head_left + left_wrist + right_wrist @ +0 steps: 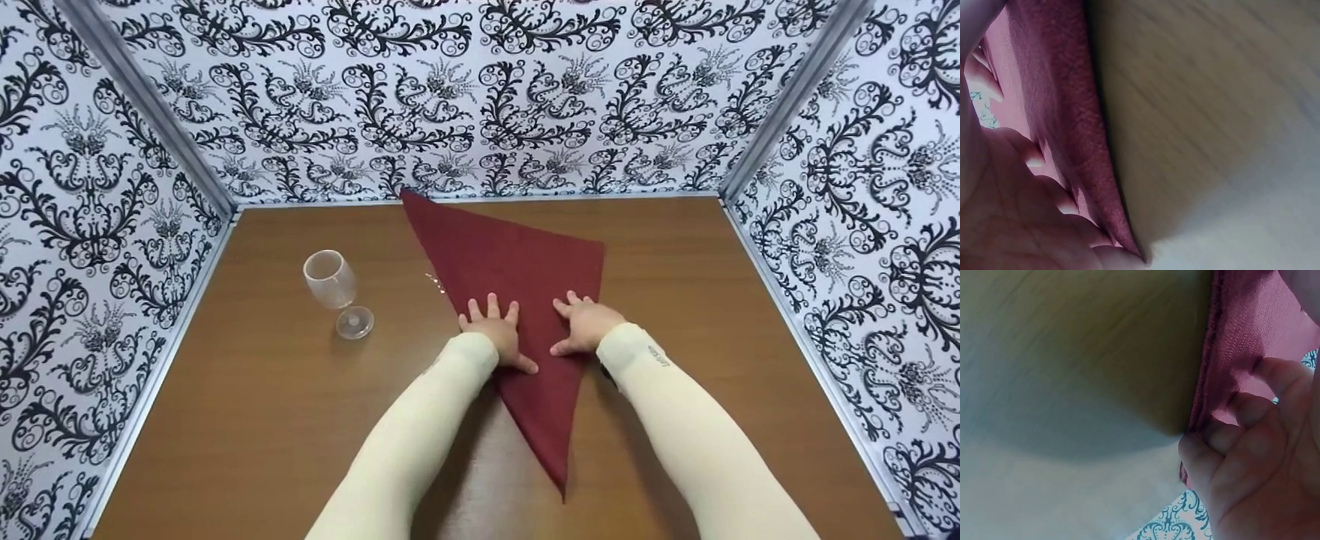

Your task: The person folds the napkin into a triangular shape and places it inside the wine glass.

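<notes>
A dark red cloth napkin (517, 255), folded into a long pointed shape, lies on the wooden table. One of its points is at the back near the wall and another aims toward me. My left hand (495, 334) rests on its left edge with fingers spread. On the right edge lies my right hand (589, 326), its fingers extended over the cloth. In the left wrist view the fingertips press on the napkin (1067, 112) beside its folded edge. The right wrist view shows the fingertips touching the napkin (1241, 343) along its hemmed edge.
A clear stemmed glass (330, 281) stands upright to the left of the napkin. Patterned black-and-white walls (450, 97) enclose the wooden table (262, 420) at the back and both sides. Small bright specks (436, 283) show on the table beside the cloth's left edge.
</notes>
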Demonstrator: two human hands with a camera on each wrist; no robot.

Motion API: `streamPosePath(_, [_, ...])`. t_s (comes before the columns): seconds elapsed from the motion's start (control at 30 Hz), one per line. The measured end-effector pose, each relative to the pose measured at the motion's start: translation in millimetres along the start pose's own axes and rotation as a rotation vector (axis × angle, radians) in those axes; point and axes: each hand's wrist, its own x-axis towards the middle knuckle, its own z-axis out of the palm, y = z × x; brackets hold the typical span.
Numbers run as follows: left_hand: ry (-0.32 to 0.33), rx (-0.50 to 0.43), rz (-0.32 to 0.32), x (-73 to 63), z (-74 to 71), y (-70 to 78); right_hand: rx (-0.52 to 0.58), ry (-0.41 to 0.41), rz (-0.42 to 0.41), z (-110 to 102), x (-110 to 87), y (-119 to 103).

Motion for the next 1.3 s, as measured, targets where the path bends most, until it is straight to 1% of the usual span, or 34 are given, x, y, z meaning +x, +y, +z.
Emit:
streamPosePath(0.13, [-0.011, 0.005, 0.002, 2.5, 0.1, -1.6, 0.005, 0.003, 0.001, 2.4, 1.6, 2.1])
streamPosePath(0.37, [0.011, 0.003, 0.024, 1.7, -1.5, -3.7, 0.005, -0.007, 0.016, 4.9, 4.8, 3.6])
streamPosePath(0.6, [0.025, 0.015, 0.051, -1.0, -5.1, -7.8, -0.007, 0.0, 0.025, 3.0, -1.9, -3.2])
streamPosePath(0.7, [0.017, 0.024, 0.069, 0.5, -7.1, -11.5, -0.04, -0.002, 0.031, 2.1, -3.2, -6.6])
streamPosePath(0.83, [0.015, 0.035, 0.088, 5.7, -9.0, -19.0, -0.099, 0.004, 0.035, -0.4, -3.7, -12.7])
streamPosePath(0.93, [0.008, 0.04, 0.094, 11.7, -8.9, -24.5, -0.097, 0.004, 0.029, -4.8, -2.0, -14.1])
streamPosePath(1.03, [0.01, 0.038, 0.102, 19.0, -7.4, -27.9, -0.059, 0.036, 0.007, -10.7, 2.2, -7.7])
streamPosePath(1.13, [0.01, 0.028, 0.11, 23.7, -6.4, -30.5, -0.023, 0.068, -0.011, -13.7, 7.9, 4.6])
streamPosePath(1.23, [-0.001, 0.017, 0.118, 24.5, -6.9, -33.8, -0.008, 0.025, 0.004, -11.9, 10.9, 15.6])
streamPosePath(1.3, [-0.006, 0.017, 0.12, 22.8, -8.5, -36.6, -0.004, -0.005, 0.014, -9.0, 11.8, 18.5])
